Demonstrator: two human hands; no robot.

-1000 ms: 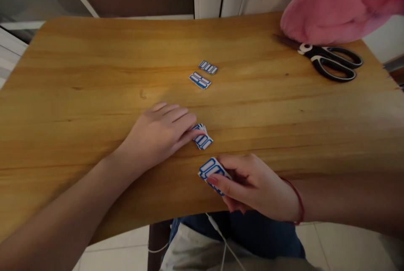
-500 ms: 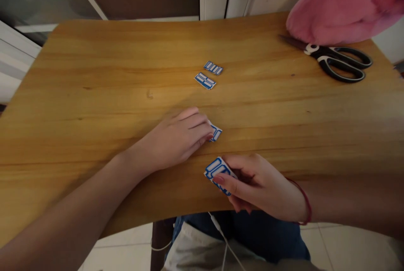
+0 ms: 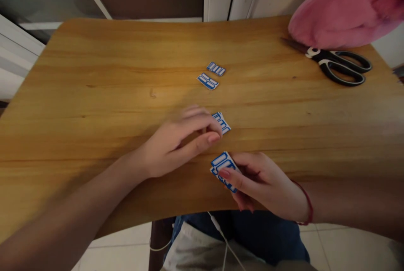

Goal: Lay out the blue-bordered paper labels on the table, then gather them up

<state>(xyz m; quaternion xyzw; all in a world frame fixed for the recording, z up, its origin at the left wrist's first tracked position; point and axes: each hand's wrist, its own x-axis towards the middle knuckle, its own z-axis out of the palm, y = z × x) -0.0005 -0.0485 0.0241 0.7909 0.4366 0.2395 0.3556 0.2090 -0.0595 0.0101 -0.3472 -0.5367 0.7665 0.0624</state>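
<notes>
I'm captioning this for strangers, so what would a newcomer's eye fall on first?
Probably the bright pink bundle at the far right of the table, with black-handled scissors in front of it. Next, the blue-and-white cards in the right hand, near the front edge.

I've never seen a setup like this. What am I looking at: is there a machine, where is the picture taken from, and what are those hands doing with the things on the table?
There's no robot here: these are one person's bare hands. The camera is worn on the person's head, looking forward and down.

The right hand, with a red cord bracelet at its wrist, holds some blue-and-white labels. The left hand is at a small label pile; I can't tell whether it touches it.

Farther back on the wooden table lie two more label pieces. At right are black-handled scissors and something pink and fluffy.
</notes>
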